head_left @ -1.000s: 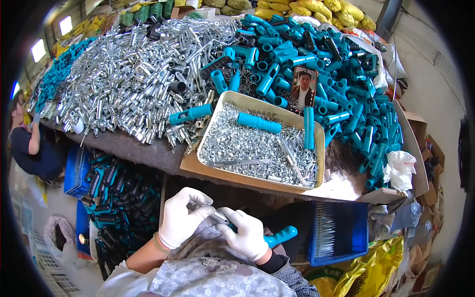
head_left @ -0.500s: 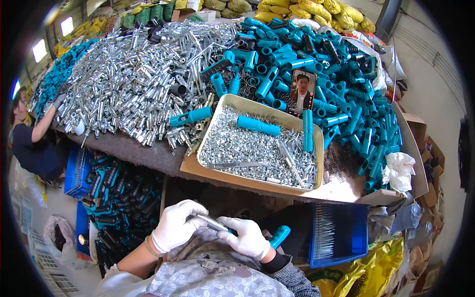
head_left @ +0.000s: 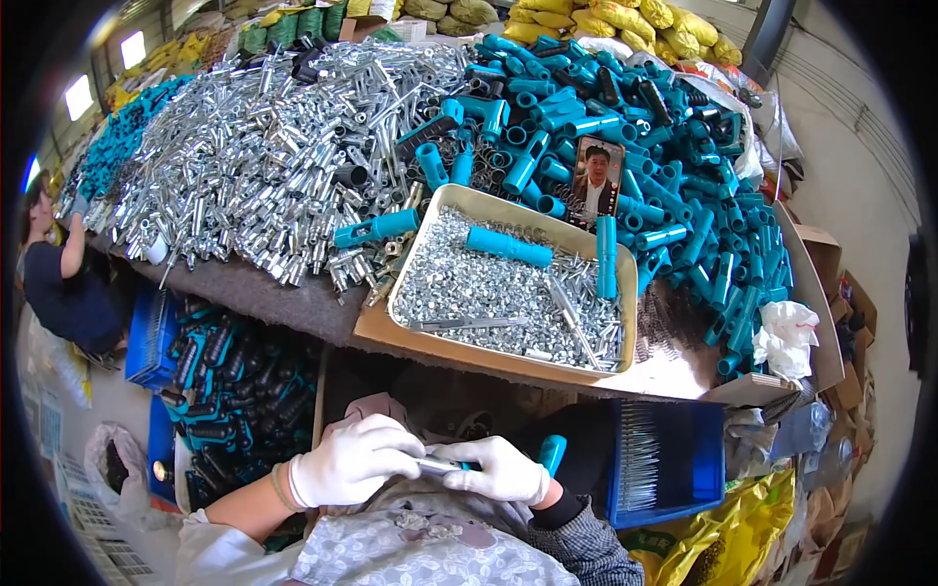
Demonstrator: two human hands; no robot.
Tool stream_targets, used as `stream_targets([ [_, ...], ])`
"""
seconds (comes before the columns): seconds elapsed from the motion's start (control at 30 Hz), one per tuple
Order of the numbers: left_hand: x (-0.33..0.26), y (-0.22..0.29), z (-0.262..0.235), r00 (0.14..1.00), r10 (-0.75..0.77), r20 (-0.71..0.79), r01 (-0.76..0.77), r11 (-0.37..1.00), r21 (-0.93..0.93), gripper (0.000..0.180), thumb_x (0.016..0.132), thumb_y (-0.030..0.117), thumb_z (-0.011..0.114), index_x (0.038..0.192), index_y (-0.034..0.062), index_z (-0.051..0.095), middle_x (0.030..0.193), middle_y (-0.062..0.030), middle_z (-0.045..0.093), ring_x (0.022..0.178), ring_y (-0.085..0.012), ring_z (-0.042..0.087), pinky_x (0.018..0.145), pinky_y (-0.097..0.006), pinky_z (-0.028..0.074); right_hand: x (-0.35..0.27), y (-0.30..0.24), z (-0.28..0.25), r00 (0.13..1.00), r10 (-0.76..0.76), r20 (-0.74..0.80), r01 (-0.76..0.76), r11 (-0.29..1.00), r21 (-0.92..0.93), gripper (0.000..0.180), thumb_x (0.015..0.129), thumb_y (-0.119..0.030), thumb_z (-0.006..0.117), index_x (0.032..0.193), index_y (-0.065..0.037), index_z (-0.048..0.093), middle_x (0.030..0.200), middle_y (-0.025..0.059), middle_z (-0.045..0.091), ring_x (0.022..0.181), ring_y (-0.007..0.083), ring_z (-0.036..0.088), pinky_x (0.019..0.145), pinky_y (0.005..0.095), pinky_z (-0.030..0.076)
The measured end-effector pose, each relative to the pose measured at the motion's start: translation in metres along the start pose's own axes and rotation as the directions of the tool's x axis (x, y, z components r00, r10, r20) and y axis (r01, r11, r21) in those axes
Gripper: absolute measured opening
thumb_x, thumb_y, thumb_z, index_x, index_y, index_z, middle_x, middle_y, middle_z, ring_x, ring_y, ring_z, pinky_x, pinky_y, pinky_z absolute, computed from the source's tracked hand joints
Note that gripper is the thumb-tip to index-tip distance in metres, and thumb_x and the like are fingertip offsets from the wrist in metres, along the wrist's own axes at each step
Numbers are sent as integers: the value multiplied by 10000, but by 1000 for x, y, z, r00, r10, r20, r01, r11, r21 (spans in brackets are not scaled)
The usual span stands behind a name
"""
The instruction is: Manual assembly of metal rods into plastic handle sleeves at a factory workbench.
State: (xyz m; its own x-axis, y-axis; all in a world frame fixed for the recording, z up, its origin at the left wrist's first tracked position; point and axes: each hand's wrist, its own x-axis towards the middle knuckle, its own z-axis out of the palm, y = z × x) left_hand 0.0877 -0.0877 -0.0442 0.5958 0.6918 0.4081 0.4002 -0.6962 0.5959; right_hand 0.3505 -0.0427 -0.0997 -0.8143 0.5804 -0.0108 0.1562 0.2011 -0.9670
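Observation:
Above my lap, my left hand (head_left: 354, 463), in a white glove, is closed on a silvery metal cylinder (head_left: 436, 466). Close beside it, my white-gloved right hand (head_left: 500, 471) is closed around a teal plastic housing (head_left: 553, 452), whose rounded end sticks out past the hand. A sliver of teal also shows between the right fingers, where the metal cylinder meets them. Fingers hide whether the cylinder sits inside the housing. Ahead on the bench stands a cream tray (head_left: 630, 332) of small metal parts, with a teal tube (head_left: 509, 247) lying across them.
Metal parts (head_left: 283, 156) are heaped at left, teal housings (head_left: 684, 186) at right, with a phone (head_left: 596, 181) among them. Below the bench are a blue bin (head_left: 684, 464) with long springs and a pile of black-and-teal handles (head_left: 220, 381). A co-worker (head_left: 63, 273) reaches in at far left.
My left hand has come down slightly, and its fingers now cover more of the metal cylinder. My right hand has shifted a little rightward. The co-worker's hand has moved left.

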Motion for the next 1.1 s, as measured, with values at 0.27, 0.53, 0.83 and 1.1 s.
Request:
stream_targets([
  [0.27,2,3,1,935,-355,-1,355,933,-63,101,854,107,680,944,96,725,987,-79,689,860,-271,665,785,-340,541,3,-1,3,997,48,-68,-65,956,-287,417,883,-349,690,1198,-76,673,951,210,700,853,391,685,748,423,545],
  [0.53,-4,-9,4,784,-615,78,601,723,-340,230,880,145,725,1075,33,676,912,-88,675,781,-186,665,728,-318,537,5,0,4,991,-2,-132,-40,948,-316,432,882,-376,689,1188,-72,672,926,204,699,846,398,680,729,437,544],
  [0.83,1,0,3,787,-614,-55,595,780,-194,266,816,102,754,1064,48,675,988,-95,660,815,-228,666,754,-331,547,2,-2,3,987,5,-160,-65,927,-369,427,883,-376,683,1185,-73,672,921,202,699,852,392,680,735,440,546],
  [1.1,4,2,13,914,-331,-233,338,941,-10,186,823,100,719,1003,51,712,1014,-75,674,934,-293,644,817,-380,545,2,-1,0,987,22,-161,-78,934,-349,425,878,-379,682,1168,-69,673,922,203,697,845,394,678,726,441,543],
])
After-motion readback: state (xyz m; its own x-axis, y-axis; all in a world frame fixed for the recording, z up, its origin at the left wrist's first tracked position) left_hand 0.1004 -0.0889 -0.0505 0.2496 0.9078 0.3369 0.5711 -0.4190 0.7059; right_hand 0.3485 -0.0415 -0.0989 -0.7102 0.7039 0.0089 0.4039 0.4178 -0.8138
